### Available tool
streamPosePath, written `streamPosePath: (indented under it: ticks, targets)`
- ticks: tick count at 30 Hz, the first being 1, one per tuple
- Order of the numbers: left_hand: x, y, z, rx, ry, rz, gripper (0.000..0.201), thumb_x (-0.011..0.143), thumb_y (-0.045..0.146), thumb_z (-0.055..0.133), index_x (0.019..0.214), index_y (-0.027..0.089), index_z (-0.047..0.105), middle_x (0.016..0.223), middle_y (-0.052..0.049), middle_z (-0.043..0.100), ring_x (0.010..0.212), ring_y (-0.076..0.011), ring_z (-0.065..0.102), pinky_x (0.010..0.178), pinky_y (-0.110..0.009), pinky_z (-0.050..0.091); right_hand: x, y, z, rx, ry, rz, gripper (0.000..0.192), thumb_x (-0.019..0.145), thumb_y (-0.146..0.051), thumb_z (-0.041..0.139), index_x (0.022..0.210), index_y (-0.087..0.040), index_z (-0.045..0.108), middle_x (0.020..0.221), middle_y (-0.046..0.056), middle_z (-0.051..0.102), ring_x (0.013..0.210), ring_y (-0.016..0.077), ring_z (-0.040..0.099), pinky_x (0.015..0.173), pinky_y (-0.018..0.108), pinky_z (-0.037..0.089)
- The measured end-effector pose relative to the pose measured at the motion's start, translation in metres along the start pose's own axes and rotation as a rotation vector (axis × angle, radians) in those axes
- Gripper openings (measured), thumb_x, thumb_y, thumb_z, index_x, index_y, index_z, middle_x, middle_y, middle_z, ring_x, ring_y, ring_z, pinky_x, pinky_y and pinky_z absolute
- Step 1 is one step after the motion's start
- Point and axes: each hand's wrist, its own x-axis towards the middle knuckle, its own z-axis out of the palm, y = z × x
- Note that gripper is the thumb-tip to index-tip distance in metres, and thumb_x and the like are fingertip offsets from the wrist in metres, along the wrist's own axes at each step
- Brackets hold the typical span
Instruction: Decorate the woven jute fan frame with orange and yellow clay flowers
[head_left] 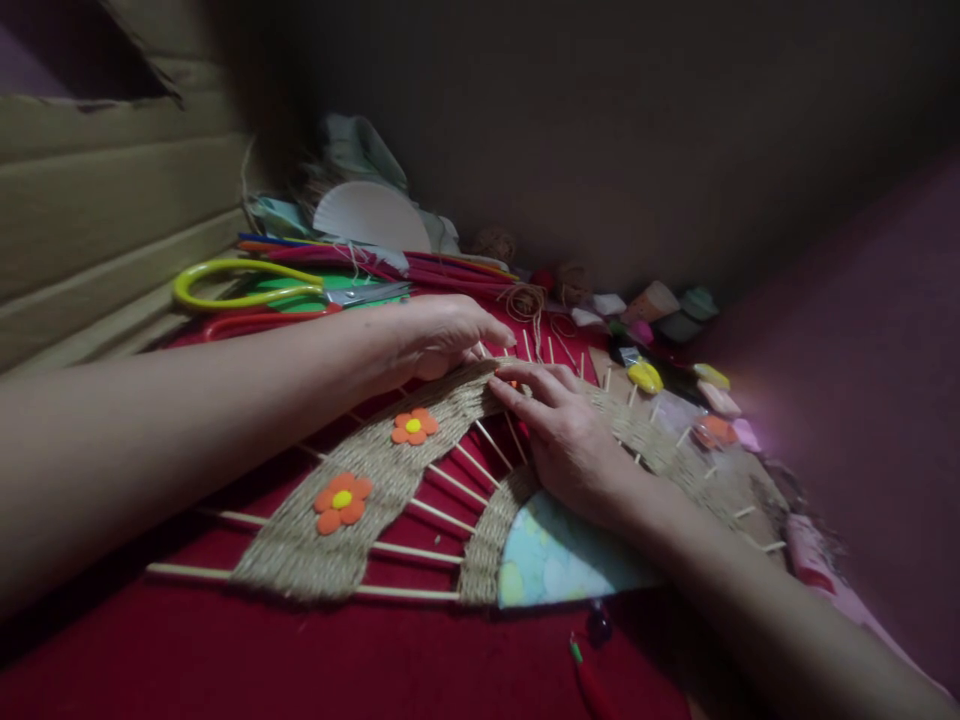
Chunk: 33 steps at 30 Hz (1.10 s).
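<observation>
A fan-shaped piece [292, 555] of thin sticks woven with natural twine lies on the red surface. Its half-round centre [555, 560] is pale blue-green and patterned. Two orange flowers with yellow middles, one lower [343, 503] and one higher [414, 427], sit on the woven band. My left hand [450, 335] is at the band's far edge, its fingers bent around the sticks and partly hidden. With its fingers stretched out, my right hand [574, 440] presses on the band's top, over another orange flower [507, 376] that is mostly covered.
Yellow- and red-handled scissors [251, 285] lie at the back left. Behind them are coloured sticks [442, 268] and a white pleated half-disc [371, 215]. Twine [525, 300], yellow clay-like pieces [645, 376] and small containers [690, 310] line the back right. A red pen-like tool [589, 680] lies in front.
</observation>
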Motion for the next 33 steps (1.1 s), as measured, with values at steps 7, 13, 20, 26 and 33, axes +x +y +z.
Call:
streamPosePath:
  ticks: [7,13,20,26,33]
  targets:
    - [0.001,0.0,-0.003,0.022,-0.032,0.064,0.04,0.073,0.006,0.056,0.112,0.016,0.055,0.06,-0.001,0.06,0.051,-0.0142,0.056,0.052,-0.024,0.041,0.0,0.002,0.0,0.046,-0.004,0.009,0.048,0.082,-0.003,0.04,0.123,-0.022,0.056,0.124,0.009,0.057,0.115,0.0238,0.045,0.097,0.044,0.043]
    - [0.002,-0.002,-0.009,0.065,-0.156,0.126,0.065,0.072,0.004,0.057,0.132,0.021,0.043,0.069,-0.003,0.065,0.055,-0.0138,0.059,0.054,-0.023,0.04,0.002,0.003,-0.001,0.143,0.016,0.024,0.051,0.08,-0.001,0.039,0.122,-0.026,0.055,0.124,0.009,0.056,0.115,0.0232,0.049,0.096,0.047,0.044]
    - [0.003,0.0,-0.008,0.085,-0.15,0.05,0.055,0.068,0.005,0.058,0.121,0.021,0.056,0.075,-0.003,0.07,0.064,-0.0167,0.065,0.058,-0.024,0.045,0.001,0.001,-0.005,0.193,0.053,0.079,0.054,0.075,0.002,0.041,0.12,-0.022,0.057,0.121,0.012,0.057,0.111,0.0237,0.054,0.094,0.043,0.048]
    - [0.001,0.001,-0.007,0.114,-0.153,0.048,0.054,0.064,0.003,0.062,0.114,0.023,0.062,0.075,-0.003,0.072,0.068,-0.017,0.065,0.065,-0.026,0.048,-0.005,0.002,-0.009,0.268,0.138,0.144,0.056,0.072,0.005,0.038,0.119,-0.02,0.056,0.114,0.011,0.059,0.107,0.0213,0.056,0.092,0.041,0.05]
    - [-0.001,0.001,-0.009,0.112,-0.172,0.018,0.07,0.059,-0.003,0.064,0.123,0.022,0.056,0.076,-0.004,0.073,0.078,-0.0197,0.067,0.077,-0.033,0.05,-0.012,0.002,-0.001,0.223,0.123,0.129,0.052,0.077,0.001,0.039,0.124,-0.017,0.052,0.12,0.014,0.057,0.114,0.0236,0.051,0.097,0.044,0.046]
